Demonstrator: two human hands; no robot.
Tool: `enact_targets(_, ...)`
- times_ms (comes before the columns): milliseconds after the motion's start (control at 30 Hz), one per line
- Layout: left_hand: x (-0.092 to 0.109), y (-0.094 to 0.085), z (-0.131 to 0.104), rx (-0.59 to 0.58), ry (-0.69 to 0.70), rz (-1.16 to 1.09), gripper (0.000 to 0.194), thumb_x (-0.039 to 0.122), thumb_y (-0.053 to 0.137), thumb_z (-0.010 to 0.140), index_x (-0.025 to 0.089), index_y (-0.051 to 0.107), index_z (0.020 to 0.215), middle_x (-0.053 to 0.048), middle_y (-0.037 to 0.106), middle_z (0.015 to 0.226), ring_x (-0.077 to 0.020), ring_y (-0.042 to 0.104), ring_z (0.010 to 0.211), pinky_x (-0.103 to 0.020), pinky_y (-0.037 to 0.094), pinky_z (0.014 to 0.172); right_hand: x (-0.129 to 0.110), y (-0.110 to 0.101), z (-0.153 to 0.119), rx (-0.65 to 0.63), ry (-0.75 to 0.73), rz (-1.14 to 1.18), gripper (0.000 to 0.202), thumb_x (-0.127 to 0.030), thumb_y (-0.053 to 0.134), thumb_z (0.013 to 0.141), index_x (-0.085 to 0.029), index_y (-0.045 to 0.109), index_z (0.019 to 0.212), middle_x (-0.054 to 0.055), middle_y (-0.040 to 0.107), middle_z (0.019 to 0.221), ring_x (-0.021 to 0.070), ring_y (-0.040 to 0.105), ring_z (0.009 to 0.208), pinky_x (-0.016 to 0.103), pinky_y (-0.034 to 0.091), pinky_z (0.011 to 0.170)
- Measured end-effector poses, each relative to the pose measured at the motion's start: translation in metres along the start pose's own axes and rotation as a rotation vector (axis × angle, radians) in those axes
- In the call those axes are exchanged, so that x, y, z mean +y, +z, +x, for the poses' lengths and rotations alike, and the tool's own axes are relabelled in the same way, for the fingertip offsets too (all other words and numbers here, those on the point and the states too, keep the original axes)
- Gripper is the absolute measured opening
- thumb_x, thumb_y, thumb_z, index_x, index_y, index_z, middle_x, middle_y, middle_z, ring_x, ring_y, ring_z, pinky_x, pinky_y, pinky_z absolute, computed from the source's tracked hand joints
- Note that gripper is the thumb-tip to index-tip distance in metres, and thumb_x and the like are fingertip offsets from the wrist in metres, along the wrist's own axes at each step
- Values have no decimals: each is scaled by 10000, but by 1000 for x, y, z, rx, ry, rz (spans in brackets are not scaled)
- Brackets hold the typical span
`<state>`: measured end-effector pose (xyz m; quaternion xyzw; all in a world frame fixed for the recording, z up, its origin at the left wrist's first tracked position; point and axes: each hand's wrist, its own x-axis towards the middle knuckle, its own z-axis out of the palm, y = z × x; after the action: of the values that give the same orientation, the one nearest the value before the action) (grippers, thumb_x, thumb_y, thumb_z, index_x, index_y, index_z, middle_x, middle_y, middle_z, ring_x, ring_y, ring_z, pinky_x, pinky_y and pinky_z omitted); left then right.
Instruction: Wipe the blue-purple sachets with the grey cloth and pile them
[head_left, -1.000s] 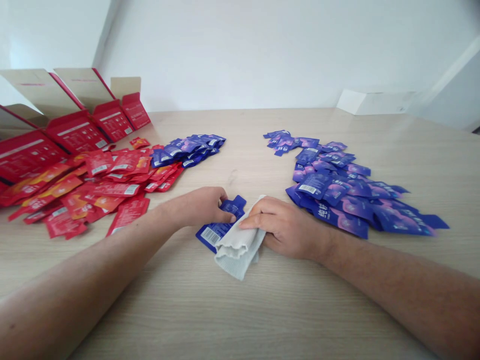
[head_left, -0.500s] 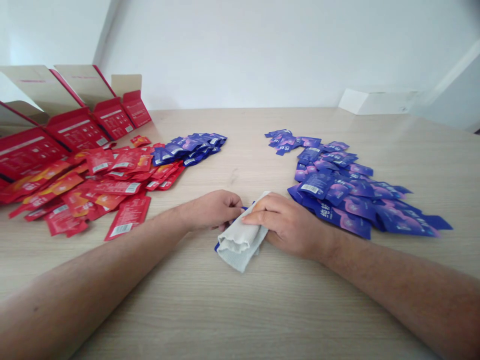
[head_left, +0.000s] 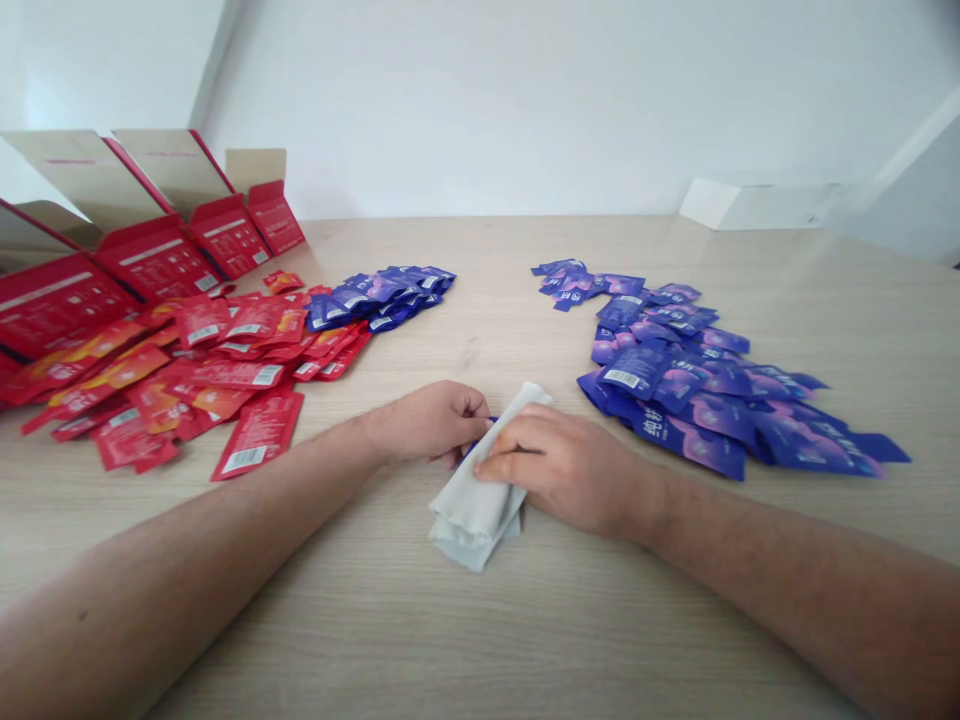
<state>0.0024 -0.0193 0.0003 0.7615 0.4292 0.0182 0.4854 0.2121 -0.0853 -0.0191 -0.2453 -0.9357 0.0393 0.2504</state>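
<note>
**Two-handed hold: folded white cloth over a blue sachet**

The left hand [head_left: 446,420] has its fingers curled, thumb and forefinger apparently pinching the edge of the blue sachet [head_left: 493,419]. Only slivers of the sachet show, at those fingertips and beside the cloth's upper edge; whether the rest lies beneath the folds or between them cannot be told. The right hand [head_left: 562,460] grips the folded white cloth [head_left: 476,495] from its right side, thumb and fingers closed on the upper half, while the lower end hangs loose and slightly parted.

Good practice here, by judgement, lies in a light, steady pinch at the sachet's margin, so that the filled part is neither creased nor squeezed. The cloth is best kept in flat, even layers, with pressure spread along the fingers rather than at one point; turning back its near edge would bring the sachet into view.

Around the hands runs a bare stretch of the pale desk [head_left: 480,640], a sensible place to work without brushing the stock. Near the right wrist spreads a pile of purple sachets [head_left: 686,375]; beyond the left forearm lie red sachets [head_left: 232,373], a smaller blue heap [head_left: 375,287] touching them. Open red cartons [head_left: 161,260] stand behind; a white box [head_left: 750,205] sits at the far right.
</note>
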Motion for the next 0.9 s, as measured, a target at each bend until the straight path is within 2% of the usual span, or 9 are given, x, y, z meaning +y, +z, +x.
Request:
enact_targets(200,1,0,-1,15,-4,2,222,395,519,858,195,581,783,57,510,477,-80,435,372,-181,286,341,3,1,-1,31,94,8,296,-87,580,878,-197,672,1137,77,665,1050,212,580,1009,382,493,900)
enact_targets(367,1,0,-1,6,-4,12,225,400,527,856,194,592,791,45,557,511,-82,487,395,-177,316,355,-4,1,0,-26,-32,22,233,-176,574,922,-210,678,1128,74,670,1049,204,577,1020,372,496,913)
enact_targets(533,2,-1,-1,10,-20,-31,192,367,515,853,195,575,791,55,536,486,-93,478,383,-183,326,335,2,0,-1,25,91,6,323,-73,592,844,-184,672,1136,91,658,1045,226,579,1018,402,498,908)
enact_targets(700,1,-1,-1,6,-18,-19,218,395,522,852,196,572,779,45,560,504,-91,497,393,-176,343,344,-4,-2,0,-40,-8,16,228,-156,567,910,-180,667,1113,92,669,1052,221,579,1023,390,500,911)
enact_targets(900,-1,0,0,33,-1,-43,191,377,535,838,196,574,789,60,523,499,-86,467,381,-178,335,331,1,-2,-1,25,122,4,305,-51,571,848,-184,663,1106,85,661,1018,221,585,999,389,499,890)
